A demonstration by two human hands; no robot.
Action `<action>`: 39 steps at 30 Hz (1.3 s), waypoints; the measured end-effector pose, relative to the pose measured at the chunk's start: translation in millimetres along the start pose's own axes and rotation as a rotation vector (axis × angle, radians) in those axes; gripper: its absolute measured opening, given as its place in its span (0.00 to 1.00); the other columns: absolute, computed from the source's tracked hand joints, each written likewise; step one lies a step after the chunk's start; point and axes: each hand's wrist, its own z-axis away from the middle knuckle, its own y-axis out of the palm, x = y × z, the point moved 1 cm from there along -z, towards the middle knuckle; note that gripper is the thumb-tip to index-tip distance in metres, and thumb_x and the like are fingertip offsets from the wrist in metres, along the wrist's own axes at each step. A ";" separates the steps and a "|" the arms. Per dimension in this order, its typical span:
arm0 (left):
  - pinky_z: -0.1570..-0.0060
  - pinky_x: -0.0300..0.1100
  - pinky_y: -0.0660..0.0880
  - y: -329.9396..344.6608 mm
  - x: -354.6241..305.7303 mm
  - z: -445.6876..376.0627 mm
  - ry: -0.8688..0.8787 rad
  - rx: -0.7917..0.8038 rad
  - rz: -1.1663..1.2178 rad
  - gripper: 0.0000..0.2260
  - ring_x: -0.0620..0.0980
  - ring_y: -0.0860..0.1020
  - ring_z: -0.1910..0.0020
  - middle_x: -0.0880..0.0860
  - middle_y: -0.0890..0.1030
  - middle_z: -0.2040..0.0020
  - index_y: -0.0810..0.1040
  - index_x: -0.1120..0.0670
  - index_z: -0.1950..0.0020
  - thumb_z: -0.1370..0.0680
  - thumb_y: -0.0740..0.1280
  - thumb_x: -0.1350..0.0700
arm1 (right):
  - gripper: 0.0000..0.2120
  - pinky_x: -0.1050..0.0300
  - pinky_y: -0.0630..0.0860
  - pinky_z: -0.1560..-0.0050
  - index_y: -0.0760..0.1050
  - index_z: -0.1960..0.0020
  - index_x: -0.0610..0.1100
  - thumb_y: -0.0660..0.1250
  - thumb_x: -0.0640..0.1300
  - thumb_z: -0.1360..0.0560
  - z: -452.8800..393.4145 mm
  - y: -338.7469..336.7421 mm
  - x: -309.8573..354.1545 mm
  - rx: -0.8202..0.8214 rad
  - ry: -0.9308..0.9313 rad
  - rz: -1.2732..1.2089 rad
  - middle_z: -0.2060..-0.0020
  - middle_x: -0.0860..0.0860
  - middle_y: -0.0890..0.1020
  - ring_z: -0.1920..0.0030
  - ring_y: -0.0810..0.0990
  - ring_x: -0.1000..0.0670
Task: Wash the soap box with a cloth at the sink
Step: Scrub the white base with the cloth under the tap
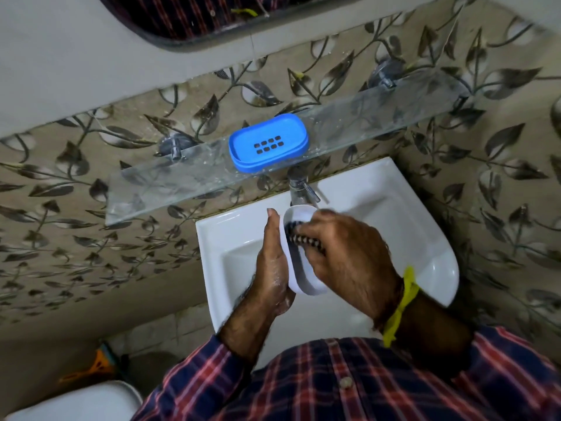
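Observation:
My left hand (271, 262) holds a white soap box part (296, 262) on its edge over the white sink (379, 189), just below the tap (299, 186). Inside the white part, my right hand (346, 253) presses a dark checked cloth (299, 235), which mostly hides under the fingers. A blue soap box part (268, 142) with drain holes lies on the glass shelf (188, 180) above the sink. I cannot tell whether water runs from the tap.
Leaf-patterned tiles cover the wall behind the shelf. A mirror edge (182, 22) shows at the top. A white rounded object (79, 402) sits at bottom left, with an orange item (91, 366) on the floor beside it.

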 end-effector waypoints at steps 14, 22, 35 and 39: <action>0.60 0.46 0.83 0.6 -14.8 3.6 0.044 -0.065 0.009 0.28 0.54 0.87 0.54 0.55 0.88 0.52 0.89 0.47 0.53 0.23 0.58 0.29 | 0.10 0.50 0.78 0.55 0.83 0.52 0.52 0.67 0.40 0.28 9.2 -2.8 5.0 0.170 -0.186 -0.002 0.53 0.54 0.82 0.51 0.79 0.46; 0.64 0.47 0.83 4.4 -26.0 4.8 0.062 -0.078 0.014 0.26 0.54 0.87 0.58 0.55 0.88 0.55 0.89 0.46 0.56 0.26 0.62 0.29 | 0.14 0.52 0.80 0.58 0.84 0.54 0.55 0.72 0.37 0.32 11.8 3.4 4.8 0.128 -0.189 0.025 0.56 0.56 0.85 0.54 0.80 0.47; 0.72 0.46 0.81 22.7 -27.3 11.8 0.047 -0.041 -0.011 0.33 0.54 0.87 0.59 0.51 0.88 0.61 0.88 0.44 0.56 0.38 0.56 0.23 | 0.08 0.52 0.78 0.58 0.84 0.53 0.51 0.72 0.42 0.30 12.9 10.8 3.4 0.081 0.018 0.189 0.55 0.52 0.82 0.52 0.80 0.44; 0.65 0.45 0.83 26.4 -28.1 13.3 0.074 -0.008 -0.001 0.34 0.52 0.87 0.56 0.53 0.88 0.56 0.89 0.47 0.54 0.35 0.55 0.25 | 0.07 0.50 0.82 0.56 0.83 0.51 0.50 0.72 0.43 0.29 1.3 5.3 4.7 -0.100 0.120 0.146 0.52 0.50 0.83 0.51 0.81 0.44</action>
